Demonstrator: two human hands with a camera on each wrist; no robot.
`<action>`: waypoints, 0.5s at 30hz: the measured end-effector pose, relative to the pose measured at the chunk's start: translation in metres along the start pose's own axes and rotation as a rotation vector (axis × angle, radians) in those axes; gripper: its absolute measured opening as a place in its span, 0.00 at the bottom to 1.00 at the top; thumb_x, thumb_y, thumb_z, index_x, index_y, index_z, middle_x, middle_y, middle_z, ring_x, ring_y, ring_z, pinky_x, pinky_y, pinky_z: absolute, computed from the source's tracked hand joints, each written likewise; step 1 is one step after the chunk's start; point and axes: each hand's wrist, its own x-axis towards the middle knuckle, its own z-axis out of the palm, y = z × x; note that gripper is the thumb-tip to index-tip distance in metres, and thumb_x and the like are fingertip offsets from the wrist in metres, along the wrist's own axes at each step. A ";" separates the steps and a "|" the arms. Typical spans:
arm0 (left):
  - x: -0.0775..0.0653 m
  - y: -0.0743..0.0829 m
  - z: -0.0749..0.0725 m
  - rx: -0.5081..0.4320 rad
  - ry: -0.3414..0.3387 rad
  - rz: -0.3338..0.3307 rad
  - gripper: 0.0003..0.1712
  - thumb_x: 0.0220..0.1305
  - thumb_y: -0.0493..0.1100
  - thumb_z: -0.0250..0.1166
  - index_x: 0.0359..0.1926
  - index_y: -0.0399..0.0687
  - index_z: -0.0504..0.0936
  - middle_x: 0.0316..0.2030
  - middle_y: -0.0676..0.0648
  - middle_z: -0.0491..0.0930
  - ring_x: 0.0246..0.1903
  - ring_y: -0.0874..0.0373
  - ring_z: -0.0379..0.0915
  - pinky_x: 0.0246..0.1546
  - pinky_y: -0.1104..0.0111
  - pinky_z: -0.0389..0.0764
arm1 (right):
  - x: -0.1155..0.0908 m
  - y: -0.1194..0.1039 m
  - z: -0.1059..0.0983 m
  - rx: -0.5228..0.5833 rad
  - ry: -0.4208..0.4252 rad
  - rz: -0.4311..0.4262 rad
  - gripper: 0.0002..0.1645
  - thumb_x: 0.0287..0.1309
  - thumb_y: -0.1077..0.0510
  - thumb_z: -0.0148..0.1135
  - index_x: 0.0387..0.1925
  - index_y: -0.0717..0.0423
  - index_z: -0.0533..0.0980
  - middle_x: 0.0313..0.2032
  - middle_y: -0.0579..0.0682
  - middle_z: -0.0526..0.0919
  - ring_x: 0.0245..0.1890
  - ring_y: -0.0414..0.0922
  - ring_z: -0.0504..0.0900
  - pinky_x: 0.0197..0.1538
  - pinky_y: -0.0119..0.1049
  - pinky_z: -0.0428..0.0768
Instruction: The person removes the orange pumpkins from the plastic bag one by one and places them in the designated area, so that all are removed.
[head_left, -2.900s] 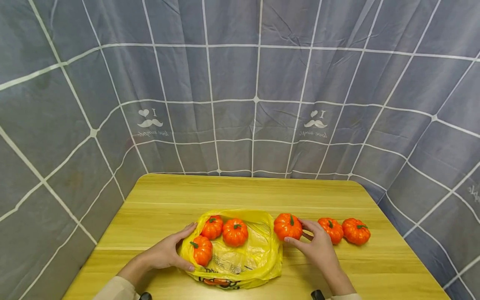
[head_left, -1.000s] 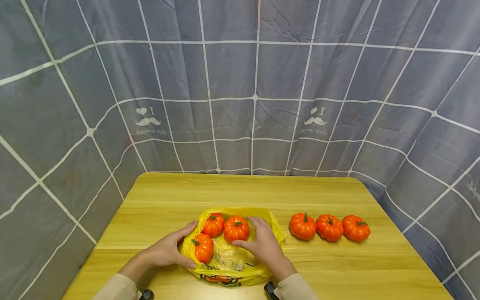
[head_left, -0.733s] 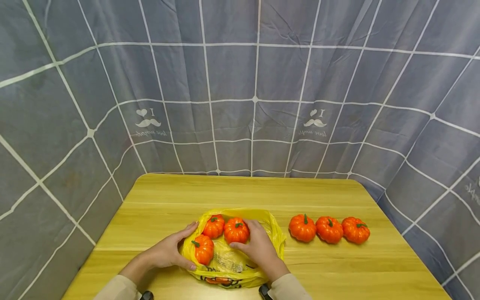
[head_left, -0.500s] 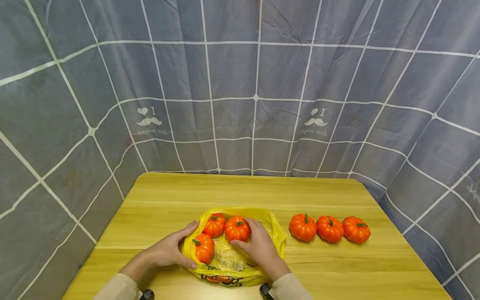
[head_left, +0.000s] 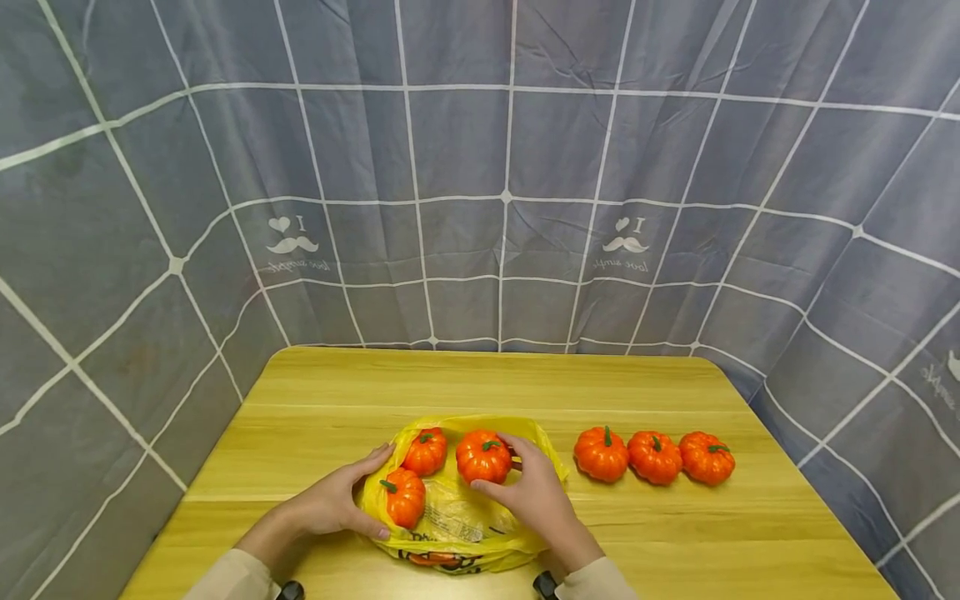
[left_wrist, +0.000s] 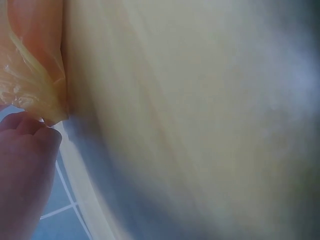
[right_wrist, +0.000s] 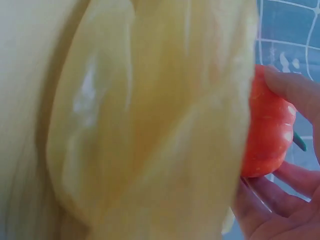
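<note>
Lower centre, the right hand [head_left: 538,492] grips a squat, glossy ribbed pumpkin [head_left: 478,460] — stem [head_left: 491,445] pointing right — the left hand [head_left: 333,500] holding the crinkled plastic bag [head_left: 461,546].

Right wrist view: orange pumpkin [right_wrist: 271,127] gripped beside the yellow bag [right_wrist: 145,125].
My remote feed shows the right hand [right_wrist: 277,202] holding the pumpkin right of the bag. The bag's edge hides part of the pumpkin; the green stem [right_wrist: 300,141] points away from it. Pale surface [right_wrist: 20,125] lies left of the bag, white-lined blue backdrop [right_wrist: 287,25] beyond its right edge.
</note>
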 end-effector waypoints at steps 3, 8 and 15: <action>0.000 -0.001 0.000 0.000 0.001 -0.003 0.67 0.45 0.45 0.83 0.79 0.37 0.51 0.77 0.32 0.44 0.75 0.32 0.34 0.68 0.35 0.38 | -0.006 0.003 -0.011 0.005 0.031 -0.002 0.50 0.44 0.42 0.82 0.65 0.60 0.73 0.56 0.57 0.79 0.52 0.56 0.81 0.50 0.49 0.83; 0.000 -0.001 0.000 0.002 -0.002 0.009 0.67 0.46 0.44 0.83 0.78 0.36 0.51 0.77 0.31 0.45 0.74 0.30 0.35 0.68 0.35 0.39 | -0.019 0.012 -0.038 -0.001 0.111 0.010 0.48 0.40 0.45 0.85 0.62 0.60 0.76 0.55 0.55 0.80 0.51 0.54 0.81 0.51 0.48 0.83; 0.000 0.000 -0.001 -0.005 -0.005 0.004 0.66 0.46 0.44 0.83 0.79 0.36 0.50 0.77 0.31 0.44 0.74 0.30 0.35 0.68 0.35 0.38 | -0.044 0.028 -0.078 0.010 0.197 0.064 0.46 0.38 0.52 0.86 0.60 0.61 0.77 0.55 0.58 0.82 0.51 0.55 0.83 0.53 0.48 0.82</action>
